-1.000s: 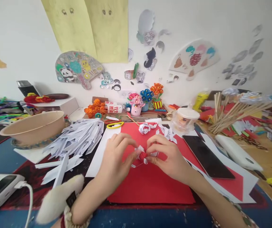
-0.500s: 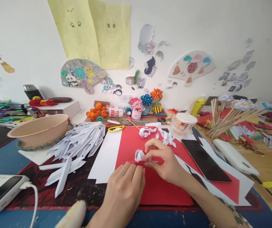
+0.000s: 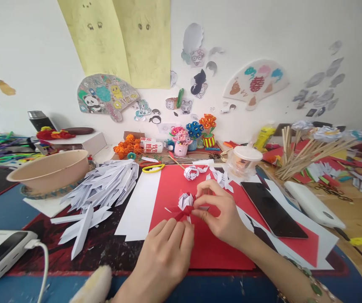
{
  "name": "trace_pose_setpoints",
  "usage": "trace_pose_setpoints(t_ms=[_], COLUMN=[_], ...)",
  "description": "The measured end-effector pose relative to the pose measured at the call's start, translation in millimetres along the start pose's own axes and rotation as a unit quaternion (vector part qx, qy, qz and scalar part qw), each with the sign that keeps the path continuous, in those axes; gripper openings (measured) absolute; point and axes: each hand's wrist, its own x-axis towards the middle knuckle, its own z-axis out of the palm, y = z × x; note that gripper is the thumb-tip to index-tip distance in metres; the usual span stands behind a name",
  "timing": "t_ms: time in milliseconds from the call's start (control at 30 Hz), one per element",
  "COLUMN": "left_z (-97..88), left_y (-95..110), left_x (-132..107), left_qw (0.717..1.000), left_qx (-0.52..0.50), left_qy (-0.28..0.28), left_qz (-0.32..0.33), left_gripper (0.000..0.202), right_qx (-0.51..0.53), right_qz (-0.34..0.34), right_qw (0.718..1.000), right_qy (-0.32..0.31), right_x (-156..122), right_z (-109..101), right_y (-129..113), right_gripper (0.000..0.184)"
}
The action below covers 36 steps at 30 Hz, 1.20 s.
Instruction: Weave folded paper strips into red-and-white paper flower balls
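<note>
Both hands work a small red-and-white folded paper flower [image 3: 185,205] just above a red paper sheet [image 3: 212,248]. My right hand [image 3: 220,214] pinches the flower from the right with thumb and fingertips. My left hand [image 3: 165,256] is below it, fingers curled together, its fingertips at the flower's red lower part. A finished white-and-red paper flower [image 3: 191,172] lies farther back on the sheet. Loose folded white pieces [image 3: 220,177] lie near it.
A heap of folded white paper strips [image 3: 105,185] lies left, beside a tan bowl [image 3: 50,168]. Yellow-handled scissors [image 3: 152,167], a clear lidded cup [image 3: 243,160], a black phone [image 3: 272,208], a white device [image 3: 313,205] and wooden sticks [image 3: 307,153] surround the sheet. A cabled phone [image 3: 1,254] is at front left.
My left hand has dropped from the flower's left side to below it. My right hand keeps its pinch, and the flower looks more rolled up.
</note>
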Motion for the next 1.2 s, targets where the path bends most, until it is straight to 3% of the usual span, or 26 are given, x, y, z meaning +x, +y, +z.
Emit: trace_pose_setpoints(t_ms=[133, 233, 300, 433, 500, 633, 767, 867, 933, 1033, 1200], left_z=[-3.7, -10.0, -13.7, -15.5, -14.3, -12.9, -12.9, -11.4, -10.0, -9.0, -10.5], left_y=[-2, -11, -20, -37, -43, -47, -49, -50, -50, -50, -52], left_x=[4, 11, 18, 30, 34, 40, 45, 46, 46, 47, 51], left_qw=[0.996, 0.981, 0.971, 0.944, 0.945, 0.944, 0.926, 0.914, 0.916, 0.920, 0.909], left_qx=[-0.065, -0.122, -0.156, -0.251, -0.233, -0.248, -0.280, -0.290, -0.284, -0.279, -0.306], left_qy=[-0.026, -0.021, -0.035, -0.124, -0.134, -0.166, -0.158, -0.144, -0.135, -0.134, -0.151], left_qz=[-0.055, -0.150, -0.180, -0.174, -0.188, -0.140, -0.200, -0.246, -0.250, -0.240, -0.240], left_gripper=[0.025, 0.020, 0.012, 0.011, 0.014, 0.006, 0.010, 0.012, 0.012, 0.013, 0.014], right_qx=[0.000, -0.009, -0.006, 0.007, 0.000, -0.021, -0.036, 0.002, -0.017, -0.056, -0.068], right_qz=[0.005, 0.003, 0.001, 0.004, -0.001, -0.012, 0.008, 0.009, -0.008, -0.056, -0.096], right_qw=[1.000, 1.000, 0.999, 0.999, 0.999, 0.998, 0.999, 1.000, 1.000, 0.997, 0.993], right_qy=[-0.001, -0.015, -0.033, -0.048, -0.047, -0.050, -0.012, -0.002, -0.009, 0.004, 0.003], right_x=[0, 2, 2, 1, 1, 2, 6, 6, 5, 1, -1], right_z=[-1, -1, -2, -1, -1, -3, -8, -11, -11, -8, -8], right_y=[1, 2, 2, 2, 3, 3, 0, -3, -5, -5, -5], right_gripper=[0.015, 0.017, 0.020, 0.024, 0.025, 0.026, 0.007, 0.015, 0.018, 0.007, 0.015])
